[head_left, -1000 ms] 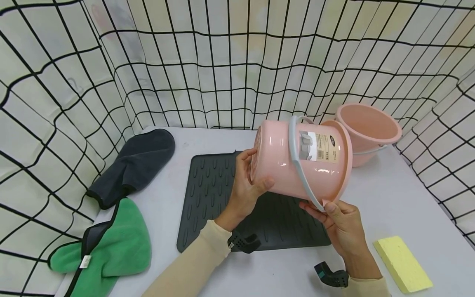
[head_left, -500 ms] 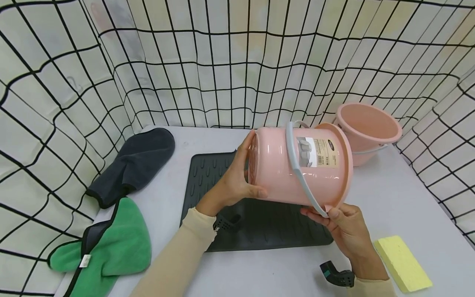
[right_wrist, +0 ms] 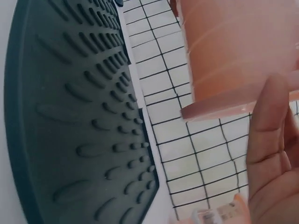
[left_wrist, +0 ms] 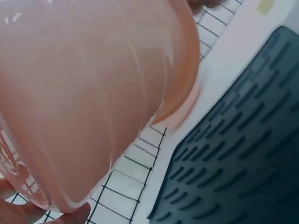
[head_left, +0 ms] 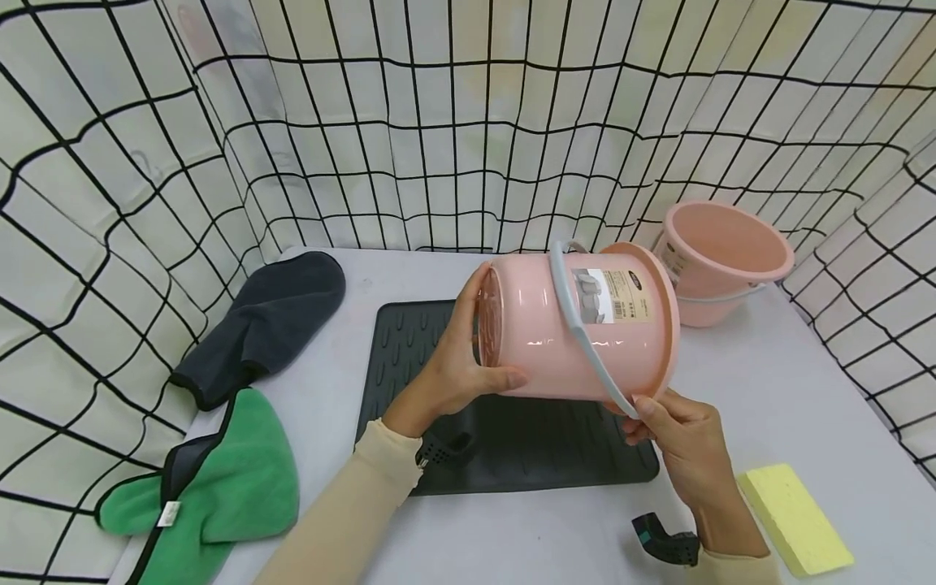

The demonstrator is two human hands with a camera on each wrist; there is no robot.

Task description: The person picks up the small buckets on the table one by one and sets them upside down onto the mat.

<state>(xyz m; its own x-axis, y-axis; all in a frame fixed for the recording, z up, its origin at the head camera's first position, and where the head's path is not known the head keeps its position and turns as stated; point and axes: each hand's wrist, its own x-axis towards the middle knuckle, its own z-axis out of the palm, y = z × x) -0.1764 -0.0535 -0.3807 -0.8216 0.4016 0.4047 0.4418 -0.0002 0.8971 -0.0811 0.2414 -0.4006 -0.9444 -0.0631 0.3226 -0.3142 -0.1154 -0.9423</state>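
A pink bucket [head_left: 526,333] is held on its side above a dark ribbed mat [head_left: 570,455], its mouth to the right and its label facing up. Across its side lies a pale blue-grey handle [head_left: 578,325]. My left hand [head_left: 449,366] grips the base end, thumb on the near side, fingers round the bottom edge. At the lower rim my right hand [head_left: 683,435] pinches the bucket; in the right wrist view its thumb [right_wrist: 271,116] lies against the rim. The inside of the bucket is hidden. Some right fingers are hidden behind the rim in the head view.
A second pink bucket [head_left: 724,252] stands upright at the back right. A yellow sponge [head_left: 793,520] lies at the front right. On the left lie a dark grey mitt-shaped cloth [head_left: 274,317] and a green one [head_left: 249,479]. Black wire mesh [head_left: 453,130] borders the white table.
The held bucket has come down a little and shifted left. My left hand has moved left and spread round the base. My right hand has stayed at the rim, its fingers shifting.
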